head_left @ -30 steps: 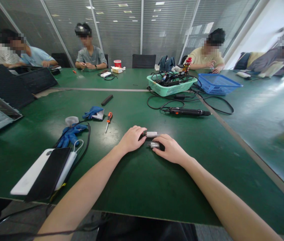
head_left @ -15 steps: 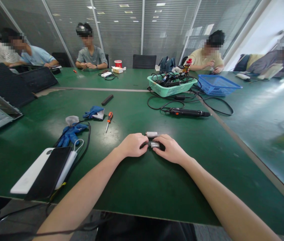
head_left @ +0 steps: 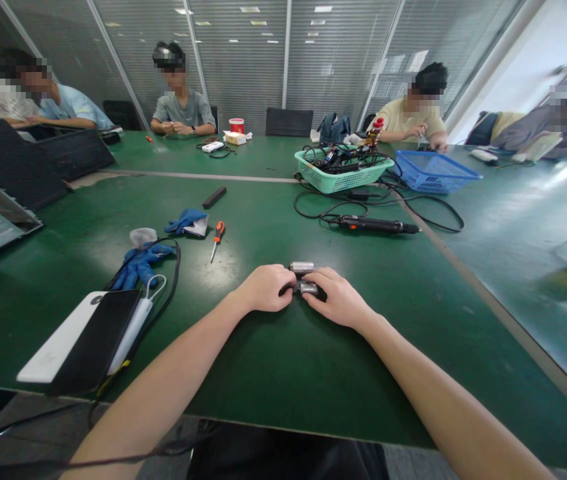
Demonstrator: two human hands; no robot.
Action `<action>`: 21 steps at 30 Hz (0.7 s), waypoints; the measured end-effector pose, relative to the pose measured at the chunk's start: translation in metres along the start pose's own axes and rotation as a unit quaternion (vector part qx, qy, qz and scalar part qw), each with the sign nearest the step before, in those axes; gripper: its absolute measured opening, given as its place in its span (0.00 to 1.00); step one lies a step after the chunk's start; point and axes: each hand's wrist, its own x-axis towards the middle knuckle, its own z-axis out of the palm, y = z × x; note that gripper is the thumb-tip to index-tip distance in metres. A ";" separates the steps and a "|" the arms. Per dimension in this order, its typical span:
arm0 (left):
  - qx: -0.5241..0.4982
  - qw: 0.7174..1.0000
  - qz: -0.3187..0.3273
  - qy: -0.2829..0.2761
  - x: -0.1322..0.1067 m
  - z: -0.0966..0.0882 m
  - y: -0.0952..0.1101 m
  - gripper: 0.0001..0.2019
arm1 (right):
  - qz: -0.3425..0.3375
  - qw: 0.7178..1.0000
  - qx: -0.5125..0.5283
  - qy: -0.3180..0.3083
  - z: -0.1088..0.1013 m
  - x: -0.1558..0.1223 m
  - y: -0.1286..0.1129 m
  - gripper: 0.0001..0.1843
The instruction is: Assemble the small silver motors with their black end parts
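Observation:
Both my hands rest on the green table (head_left: 273, 360) near its middle. My left hand (head_left: 263, 288) and my right hand (head_left: 339, 298) are closed from either side on a small silver metal cylinder (head_left: 308, 288) with a dark end piece. A second silver cylinder (head_left: 302, 267) lies on the table just behind it, touching neither hand as far as I can see. My fingertips hide the ends of the held piece.
An orange-handled screwdriver (head_left: 217, 238), blue gloves (head_left: 139, 261) and a phone on a white power bank (head_left: 83, 337) lie to the left. A black electric screwdriver (head_left: 376, 226) with its cable, a green basket (head_left: 341, 170) and a blue basket (head_left: 433, 172) sit behind. Several people sit around the table.
My left hand moved from the far cylinder to the near one, closing on it beside my right hand. The two hands have drawn slightly closer together since.

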 end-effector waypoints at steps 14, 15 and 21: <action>-0.005 1.000 0.001 -0.002 0.001 -0.003 0.001 0.06 | 0.010 1.000 0.018 -0.008 -0.001 0.001 0.000 0.14; -0.003 1.000 0.000 -0.003 0.001 -0.003 0.001 0.06 | 0.011 1.000 0.019 -0.009 -0.002 0.001 -0.001 0.15; 0.001 1.000 0.002 -0.009 0.000 -0.002 0.001 0.06 | 0.019 0.999 0.018 -0.018 0.000 0.001 0.003 0.17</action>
